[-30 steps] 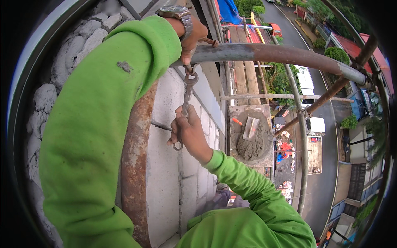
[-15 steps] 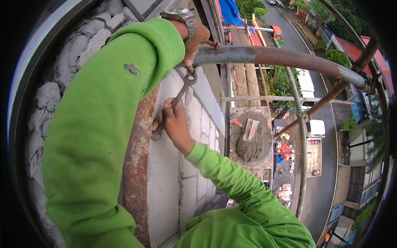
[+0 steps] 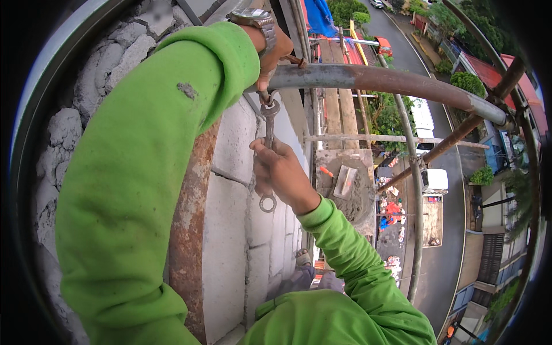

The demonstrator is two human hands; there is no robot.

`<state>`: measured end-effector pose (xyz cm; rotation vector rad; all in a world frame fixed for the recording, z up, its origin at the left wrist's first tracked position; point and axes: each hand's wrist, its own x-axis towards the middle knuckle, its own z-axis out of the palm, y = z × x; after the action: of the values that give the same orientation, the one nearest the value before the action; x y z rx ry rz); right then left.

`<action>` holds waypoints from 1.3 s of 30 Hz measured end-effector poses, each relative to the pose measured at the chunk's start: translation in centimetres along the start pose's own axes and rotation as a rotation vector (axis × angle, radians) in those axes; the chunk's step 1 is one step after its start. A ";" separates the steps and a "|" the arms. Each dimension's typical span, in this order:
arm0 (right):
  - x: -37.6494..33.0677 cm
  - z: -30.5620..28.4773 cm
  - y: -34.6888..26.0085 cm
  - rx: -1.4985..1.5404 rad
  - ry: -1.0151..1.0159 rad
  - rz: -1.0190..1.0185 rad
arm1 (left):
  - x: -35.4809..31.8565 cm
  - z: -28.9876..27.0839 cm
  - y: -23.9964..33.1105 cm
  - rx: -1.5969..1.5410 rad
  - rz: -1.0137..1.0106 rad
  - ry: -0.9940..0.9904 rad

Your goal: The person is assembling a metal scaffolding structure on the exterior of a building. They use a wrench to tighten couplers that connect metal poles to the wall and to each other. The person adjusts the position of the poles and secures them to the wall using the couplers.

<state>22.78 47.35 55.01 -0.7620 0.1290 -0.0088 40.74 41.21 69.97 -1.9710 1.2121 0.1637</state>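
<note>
My left hand (image 3: 277, 53), a metal watch (image 3: 257, 23) on its wrist, is closed at the near end of a rusty scaffold pipe (image 3: 374, 79). It grips what looks like a scaffold clamp, mostly hidden by the fingers; a threaded bolt (image 3: 295, 60) sticks out beside them. Below the thumb is a small bolt end (image 3: 264, 96). My right hand (image 3: 286, 175) is closed around the shank of a combination wrench (image 3: 270, 123). The wrench's open jaw sits at that bolt end; whether it grips a nut, I cannot tell. Its ring end hangs below my fingers.
A rusty steel beam (image 3: 190, 230) and a grey block wall (image 3: 224, 253) run beneath my arms. Broken concrete (image 3: 63, 135) lies left. Right, a mortar board (image 3: 359, 221) carries wet mortar and a trowel (image 3: 345, 183). Scaffold pipes (image 3: 415, 172) cross above a street (image 3: 454, 190) far below.
My right hand has swung to the right with the wrench, which now hangs nearly straight down instead of slanting to the lower left. My left hand stays almost in place.
</note>
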 end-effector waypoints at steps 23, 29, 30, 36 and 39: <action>3.5 -9.3 -14.6 -0.803 -0.393 0.468 | -0.8 -1.2 1.1 0.057 0.015 0.040; 1.2 -10.9 -14.2 -0.593 -0.314 0.456 | -1.5 -1.6 1.5 0.129 -0.042 0.030; 0.5 -10.6 -13.3 -0.577 -0.295 0.415 | -1.7 -1.2 1.4 0.129 -0.063 0.023; -3.3 -6.4 -5.1 -0.318 -0.084 0.283 | -2.7 0.0 -1.3 0.070 0.465 0.247; -1.9 -5.0 -1.7 -0.120 -0.038 0.193 | 0.0 0.3 -2.0 -0.068 0.397 0.045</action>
<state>20.41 42.81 52.83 -0.8665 0.1674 0.1984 42.41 41.83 70.86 -1.7784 1.6370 0.3665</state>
